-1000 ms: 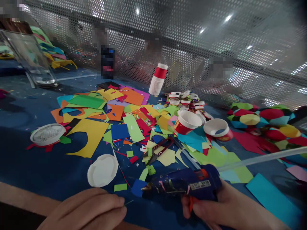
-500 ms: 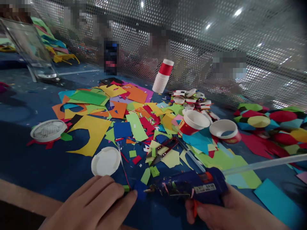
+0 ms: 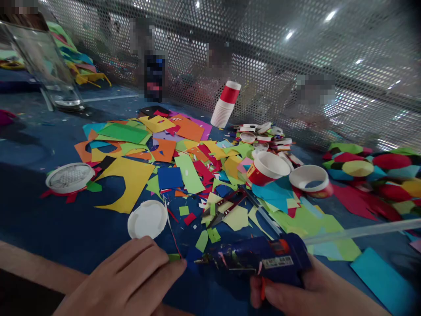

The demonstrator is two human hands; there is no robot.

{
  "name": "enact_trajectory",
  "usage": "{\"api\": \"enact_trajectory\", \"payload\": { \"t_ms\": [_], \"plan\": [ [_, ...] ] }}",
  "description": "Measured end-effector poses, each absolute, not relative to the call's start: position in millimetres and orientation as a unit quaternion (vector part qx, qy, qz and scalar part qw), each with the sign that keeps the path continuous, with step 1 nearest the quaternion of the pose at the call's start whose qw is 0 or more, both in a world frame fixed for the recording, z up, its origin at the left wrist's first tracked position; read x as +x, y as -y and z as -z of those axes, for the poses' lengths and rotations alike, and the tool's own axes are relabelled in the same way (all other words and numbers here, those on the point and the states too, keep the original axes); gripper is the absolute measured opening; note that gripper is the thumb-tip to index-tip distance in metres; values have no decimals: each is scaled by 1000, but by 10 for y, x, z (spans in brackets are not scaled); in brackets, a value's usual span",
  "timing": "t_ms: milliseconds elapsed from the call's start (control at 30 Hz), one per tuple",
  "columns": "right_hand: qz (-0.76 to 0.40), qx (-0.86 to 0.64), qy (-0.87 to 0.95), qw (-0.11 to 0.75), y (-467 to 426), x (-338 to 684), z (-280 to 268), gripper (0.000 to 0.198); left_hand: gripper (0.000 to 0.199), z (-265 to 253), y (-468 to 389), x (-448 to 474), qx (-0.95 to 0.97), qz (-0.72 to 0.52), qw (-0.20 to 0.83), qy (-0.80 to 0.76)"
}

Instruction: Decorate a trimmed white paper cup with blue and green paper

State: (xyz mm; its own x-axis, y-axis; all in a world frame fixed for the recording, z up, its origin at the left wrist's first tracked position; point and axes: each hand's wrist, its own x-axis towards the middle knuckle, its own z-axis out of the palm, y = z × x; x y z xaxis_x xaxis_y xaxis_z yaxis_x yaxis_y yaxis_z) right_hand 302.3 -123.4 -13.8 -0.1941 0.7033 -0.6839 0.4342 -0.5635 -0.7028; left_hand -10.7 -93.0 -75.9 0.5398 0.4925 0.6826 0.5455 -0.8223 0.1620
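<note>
My right hand (image 3: 296,285) grips a dark blue hot glue gun (image 3: 253,256), fingers around its orange trigger (image 3: 263,287). The gun points left, its metal nozzle over a small blue paper piece (image 3: 194,254). My left hand (image 3: 131,276) lies low with curled fingers, one fingertip against that paper's left edge, right by the nozzle. Its thumb is hidden. A clear glue stick (image 3: 362,231) sticks out of the gun's back. Just beyond my left fingers sits a white cup base (image 3: 147,219). Dark-handled snips (image 3: 226,206) lie on scraps beyond the gun.
Coloured paper scraps (image 3: 186,173) spread across the blue table (image 3: 23,197). Cut paper cups (image 3: 268,169) stand to the right, and a cup stack (image 3: 226,105) farther back. A glass vase (image 3: 62,83) is at far left. A perforated metal screen (image 3: 263,57) rises behind.
The glue gun has shifted slightly left, bringing its nozzle closer to my left fingertip. The whole view has moved a little. My left hand stays at the blue paper.
</note>
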Motion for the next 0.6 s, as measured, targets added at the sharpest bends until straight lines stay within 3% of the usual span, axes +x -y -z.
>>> {"api": "enact_trajectory", "payload": {
  "t_ms": [600],
  "plan": [
    [-583, -650, 482, 73, 1271, 3010, 185, 37, 41, 786, 920, -108, -886, 354, 44, 295]
  ]
}}
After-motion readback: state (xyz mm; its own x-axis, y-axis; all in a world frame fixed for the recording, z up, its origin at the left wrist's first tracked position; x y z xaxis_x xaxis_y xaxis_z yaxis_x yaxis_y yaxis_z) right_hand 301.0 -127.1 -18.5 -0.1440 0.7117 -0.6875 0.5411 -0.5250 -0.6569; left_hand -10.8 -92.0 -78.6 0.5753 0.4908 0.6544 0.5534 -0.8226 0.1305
